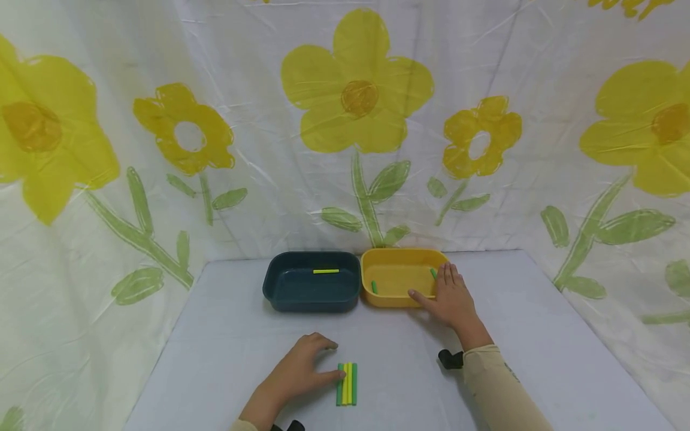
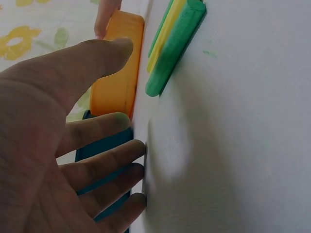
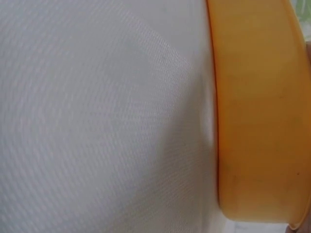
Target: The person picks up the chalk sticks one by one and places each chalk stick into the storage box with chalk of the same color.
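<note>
Nearest camera: R sleeve point(image 1: 501, 383), beige, entering fm. lower R. Rear: backdrop point(image 1: 248, 60), white cloth w/ yellow flowers. Worktop point(image 1: 409, 383): white, in front of backdrop.

Containers, at far edge of worktop: dk. blue tray point(image 1: 315, 305) on L, yellow tray point(image 1: 388, 301) on R, side by side; whether ends touch, cannot tell.

Hands:
- L hand point(image 1: 302, 368): fingers loosely spread, thumb well apart; nothing held. Thumb tip overlaps the stick row in head view; L wrist view shows no contact.
- R hand point(image 1: 454, 299): fingers extended over R end of yellow tray, thumb spread at near rim. No stick visible in grasp; palm side hidden, so firmness of any tray contact cannot be told.

Sticks: row of four point(image 1: 349, 386) on worktop beside L thumb, side by side, green outside, yellow inside. One yellow stick point(image 1: 326, 271) in blue tray. Two green sticks in yellow tray: one point(image 1: 374, 287) near L end, other point(image 1: 433, 273) by R fingertips.

Caution (judgement):
1. Sticks lie close-packed; a wide pinch may take two colors, or knock neighbors so they roll.
2. R hand bearing down on rim may tip or shift yellow tray, incl. contents.
3. Similar hues, yellow vs. green; misplacement poss. if picked w/o checking.
</note>
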`<state>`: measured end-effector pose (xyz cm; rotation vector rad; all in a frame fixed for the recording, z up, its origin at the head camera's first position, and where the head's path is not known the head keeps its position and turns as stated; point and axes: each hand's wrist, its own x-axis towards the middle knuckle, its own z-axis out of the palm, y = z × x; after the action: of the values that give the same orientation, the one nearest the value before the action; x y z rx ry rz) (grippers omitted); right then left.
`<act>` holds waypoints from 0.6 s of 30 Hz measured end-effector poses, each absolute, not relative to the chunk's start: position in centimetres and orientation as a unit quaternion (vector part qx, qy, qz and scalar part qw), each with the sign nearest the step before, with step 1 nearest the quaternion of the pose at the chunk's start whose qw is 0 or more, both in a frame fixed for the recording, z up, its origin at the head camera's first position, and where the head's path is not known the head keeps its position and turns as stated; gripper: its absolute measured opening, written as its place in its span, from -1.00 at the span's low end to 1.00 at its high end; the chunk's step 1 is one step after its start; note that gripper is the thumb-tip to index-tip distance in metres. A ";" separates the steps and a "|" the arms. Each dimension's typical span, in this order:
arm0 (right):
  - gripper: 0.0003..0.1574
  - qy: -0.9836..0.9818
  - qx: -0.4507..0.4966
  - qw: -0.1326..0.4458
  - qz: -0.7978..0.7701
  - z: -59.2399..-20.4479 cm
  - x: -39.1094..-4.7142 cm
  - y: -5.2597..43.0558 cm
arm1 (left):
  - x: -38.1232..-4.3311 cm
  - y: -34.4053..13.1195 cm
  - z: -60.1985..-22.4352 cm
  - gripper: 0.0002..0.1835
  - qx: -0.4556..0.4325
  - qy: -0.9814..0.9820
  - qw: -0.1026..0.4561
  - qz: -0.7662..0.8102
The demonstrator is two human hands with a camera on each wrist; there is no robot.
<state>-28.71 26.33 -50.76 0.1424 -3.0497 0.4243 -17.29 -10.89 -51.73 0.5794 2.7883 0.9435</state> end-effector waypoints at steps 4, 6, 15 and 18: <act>0.59 -0.988 0.047 0.037 0.141 -50.9 -28.7 26.3 | -17.1 -11.0 -51.5 -0.34 0.200 0.924 0.086 0.314; 0.59 -0.988 0.048 0.037 0.141 -51.0 -28.8 26.3 | -16.9 -11.0 -51.3 -0.33 0.204 0.923 0.095 0.313; 0.59 -0.988 0.047 0.032 0.140 -51.1 -28.9 26.4 | -16.4 -11.0 -51.2 -0.17 0.206 0.924 0.121 0.299; 0.60 -0.988 0.049 0.034 0.140 -51.2 -29.0 26.5 | -16.2 -11.0 -51.2 -0.12 0.201 0.925 0.132 0.294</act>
<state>-29.02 26.48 -51.20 0.1518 -3.0398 0.4307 -16.25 -10.97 -51.24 0.5846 2.6840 0.8520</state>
